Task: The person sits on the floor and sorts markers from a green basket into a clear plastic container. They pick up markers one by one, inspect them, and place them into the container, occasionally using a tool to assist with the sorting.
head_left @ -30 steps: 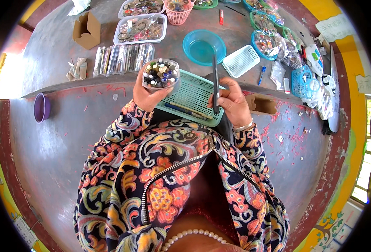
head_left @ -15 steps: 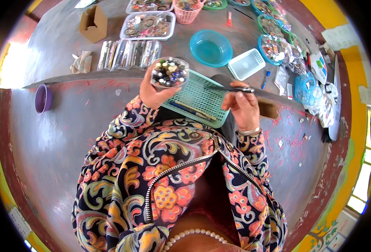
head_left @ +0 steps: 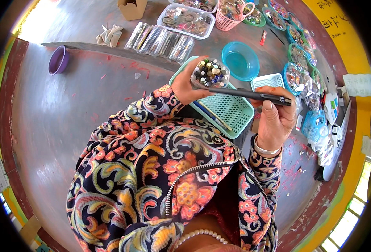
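My left hand [head_left: 184,87] holds up a small clear container [head_left: 210,73] filled with several small dark and coloured cylindrical pieces. My right hand [head_left: 276,117] grips a long black pen-like stick [head_left: 248,95] held level, its far end reaching the underside of the container. Under both hands sits a green perforated tray [head_left: 231,111] with a pen-like piece lying in it. I wear a colourful patterned zip jacket and a bracelet on the right wrist.
A turquoise bowl [head_left: 240,61], a small white basket [head_left: 267,80], a pink basket [head_left: 231,10], clear trays of small items [head_left: 185,19], wrapped packets [head_left: 160,40], a cardboard box [head_left: 133,7] and a purple cup [head_left: 58,60] lie on the grey surface. More bagged items crowd the right side.
My right hand turned the black stick from pointing upright to lying level, its end now at the container. The left hand kept the container raised.
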